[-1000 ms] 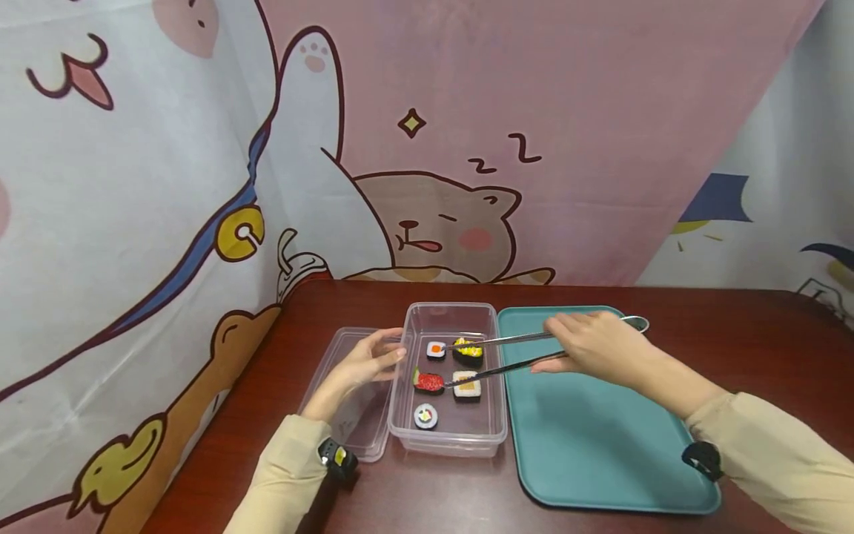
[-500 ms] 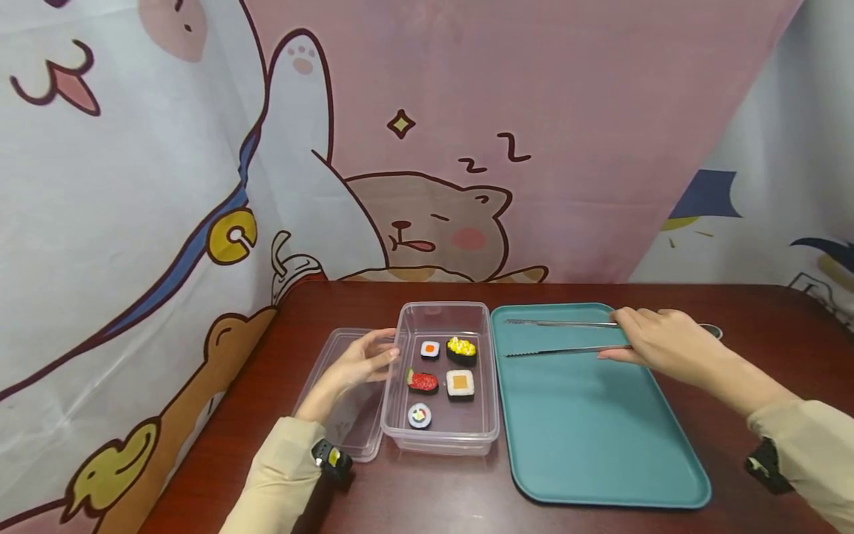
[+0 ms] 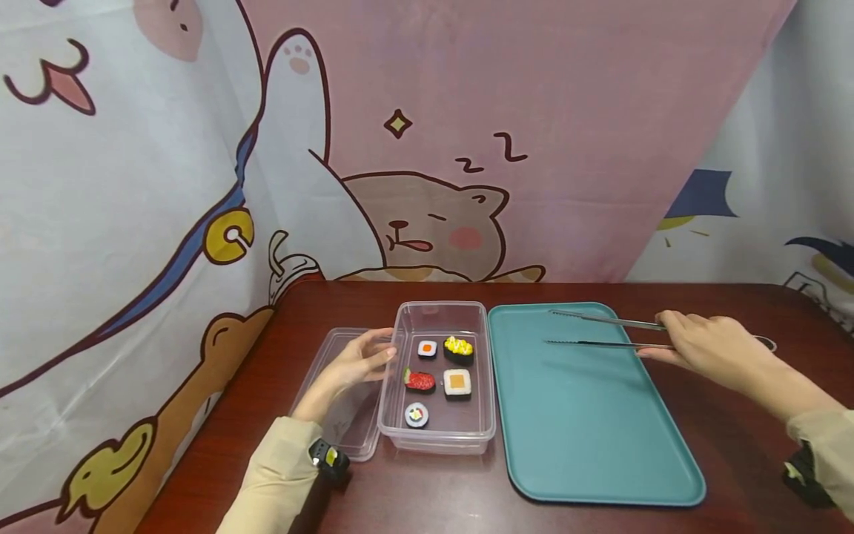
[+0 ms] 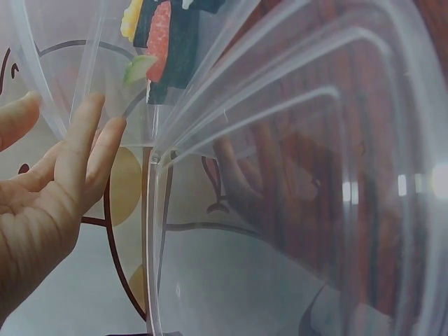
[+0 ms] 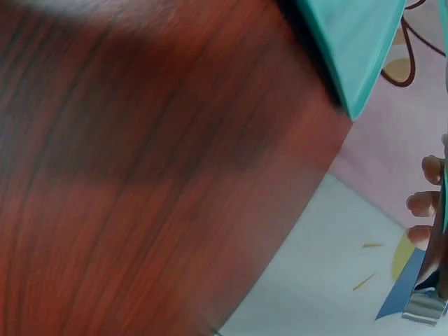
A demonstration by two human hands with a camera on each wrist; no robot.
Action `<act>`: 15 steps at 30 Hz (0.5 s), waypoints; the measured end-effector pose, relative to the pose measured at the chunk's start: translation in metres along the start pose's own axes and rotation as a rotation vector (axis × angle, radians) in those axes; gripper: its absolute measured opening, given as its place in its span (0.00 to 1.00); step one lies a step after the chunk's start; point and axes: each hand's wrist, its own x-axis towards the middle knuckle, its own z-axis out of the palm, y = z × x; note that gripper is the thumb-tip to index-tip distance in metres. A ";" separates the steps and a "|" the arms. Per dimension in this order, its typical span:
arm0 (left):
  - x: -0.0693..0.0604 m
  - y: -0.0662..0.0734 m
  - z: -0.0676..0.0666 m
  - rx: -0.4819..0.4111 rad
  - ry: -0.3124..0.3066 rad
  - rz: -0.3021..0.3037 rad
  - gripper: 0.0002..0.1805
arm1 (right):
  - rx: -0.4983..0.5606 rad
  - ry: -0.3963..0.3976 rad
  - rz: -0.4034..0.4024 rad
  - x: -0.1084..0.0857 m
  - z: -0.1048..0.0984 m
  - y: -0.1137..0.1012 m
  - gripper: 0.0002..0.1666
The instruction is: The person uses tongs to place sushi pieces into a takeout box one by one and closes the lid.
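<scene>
My right hand (image 3: 717,348) grips metal tongs (image 3: 614,344) above the back right of a teal tray (image 3: 594,430). The tong tips stand apart with nothing between them. In the right wrist view, only the fingertips (image 5: 423,204) show at the right edge. My left hand (image 3: 353,368) touches the left wall of a clear plastic box (image 3: 437,436), its fingers loosely extended. Inside the box lie several toy sushi pieces: an orange-centred roll (image 3: 427,349), a yellow-topped piece (image 3: 459,350), a red-topped piece (image 3: 419,381), a square white piece (image 3: 457,383) and a round roll (image 3: 416,414).
A clear lid (image 3: 360,437) lies on the dark wooden table (image 3: 427,493), left of the box and under my left forearm. The tray stands close against the box's right side. A cartoon-printed cloth (image 3: 574,185) hangs behind the table.
My right hand has drawn the tongs from over the box to the right, above the tray. The sushi pieces keep their places in the box. My left hand stays at its wall.
</scene>
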 end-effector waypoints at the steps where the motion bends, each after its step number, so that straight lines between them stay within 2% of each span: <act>1: 0.000 0.000 0.000 0.000 0.000 0.001 0.30 | 0.002 0.001 0.002 -0.002 0.000 0.001 0.43; 7: 0.000 -0.002 -0.002 -0.002 0.000 0.007 0.30 | -0.014 0.010 0.042 -0.013 0.002 0.007 0.43; 10: 0.000 -0.002 -0.002 -0.007 -0.003 0.013 0.30 | -0.071 0.007 0.027 -0.024 0.006 0.011 0.39; 13: 0.001 -0.002 -0.002 -0.005 -0.006 0.016 0.30 | -0.169 -0.095 -0.024 -0.035 0.005 0.013 0.29; 14: 0.001 -0.002 -0.002 -0.005 -0.007 0.016 0.29 | -0.198 -0.169 -0.038 -0.038 0.003 0.013 0.25; 15: 0.001 -0.002 -0.002 -0.003 -0.009 0.016 0.29 | -0.176 -0.252 -0.010 -0.039 -0.001 0.012 0.21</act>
